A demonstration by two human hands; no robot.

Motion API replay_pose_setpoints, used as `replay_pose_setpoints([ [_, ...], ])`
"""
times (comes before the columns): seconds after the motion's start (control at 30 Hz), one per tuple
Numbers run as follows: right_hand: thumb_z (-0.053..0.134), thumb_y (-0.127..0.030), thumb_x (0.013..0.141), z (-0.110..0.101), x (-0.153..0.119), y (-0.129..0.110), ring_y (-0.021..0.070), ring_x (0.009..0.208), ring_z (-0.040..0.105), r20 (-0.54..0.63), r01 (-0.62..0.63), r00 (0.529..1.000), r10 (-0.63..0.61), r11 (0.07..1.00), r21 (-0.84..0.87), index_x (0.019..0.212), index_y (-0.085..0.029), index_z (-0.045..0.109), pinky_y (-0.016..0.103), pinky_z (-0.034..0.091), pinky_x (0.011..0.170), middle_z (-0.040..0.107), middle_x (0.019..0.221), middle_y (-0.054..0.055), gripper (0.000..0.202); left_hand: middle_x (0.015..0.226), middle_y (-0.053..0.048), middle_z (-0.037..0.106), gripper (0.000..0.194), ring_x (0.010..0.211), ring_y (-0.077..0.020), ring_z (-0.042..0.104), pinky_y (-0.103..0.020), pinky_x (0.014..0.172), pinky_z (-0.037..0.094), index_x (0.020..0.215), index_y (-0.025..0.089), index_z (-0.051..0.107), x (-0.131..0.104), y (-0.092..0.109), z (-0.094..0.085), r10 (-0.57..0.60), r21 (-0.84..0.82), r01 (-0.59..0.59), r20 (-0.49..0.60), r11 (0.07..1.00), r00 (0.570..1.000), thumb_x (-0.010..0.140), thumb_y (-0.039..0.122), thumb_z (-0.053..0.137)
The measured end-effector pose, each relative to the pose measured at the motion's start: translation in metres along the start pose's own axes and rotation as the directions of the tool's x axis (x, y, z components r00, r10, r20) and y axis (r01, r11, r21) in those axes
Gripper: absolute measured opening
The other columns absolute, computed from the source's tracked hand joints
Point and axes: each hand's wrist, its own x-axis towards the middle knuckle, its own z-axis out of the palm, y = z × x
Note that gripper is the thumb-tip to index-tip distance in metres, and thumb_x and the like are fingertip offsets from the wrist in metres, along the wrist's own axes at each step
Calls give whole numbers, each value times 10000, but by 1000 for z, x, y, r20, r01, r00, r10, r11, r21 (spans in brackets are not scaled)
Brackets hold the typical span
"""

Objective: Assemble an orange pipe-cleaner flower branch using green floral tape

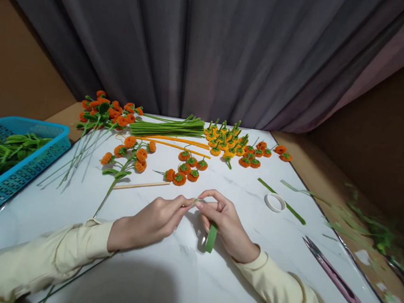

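Observation:
Near the middle of the white table (160, 285), my left hand (154, 221) pinches something thin and pale green at its fingertips. My right hand (225, 223) meets it there, thumb and index finger closed on the same thin strip. A roll of green tape (211, 238) hangs below the palm of my right hand, partly hidden by its fingers. Just beyond my hands lie a wooden stick (141, 185), a stem with orange pumpkins (141, 155) and loose orange pumpkins (183, 169).
A blue basket (20, 181) of green leaves is at left. Behind are orange bunches (109, 109), green stems (168, 128) and yellow pieces (226, 139). At right lie a white ring (274, 202), a green strip (283, 202) and pink-handled snips (336, 276).

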Motion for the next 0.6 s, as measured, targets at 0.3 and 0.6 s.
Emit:
replay_pose_setpoints([
  [0.3, 703, -375, 756, 1, 0, -1, 69, 367, 349, -7, -3, 1000, 3, 1000, 10, 880, -178, 539, 190, 291, 409, 502, 410, -87, 285, 540, 50, 530, 241, 423, -101, 517, -185, 466, 399, 1098, 117, 506, 0, -5, -1, -3, 14, 2, 77, 1000, 997, 950, 150, 318],
  [0.6, 714, -389, 749, 2, -2, -3, 68, 358, 349, -9, -1, 1000, 1, 1000, 15, 869, -181, 541, 189, 284, 405, 499, 410, -86, 296, 668, -4, 639, 265, 406, -128, 535, -229, 439, 376, 1133, 113, 483, 0, -2, -4, 33, 228, -51, 85, 972, 996, 954, 147, 291],
])
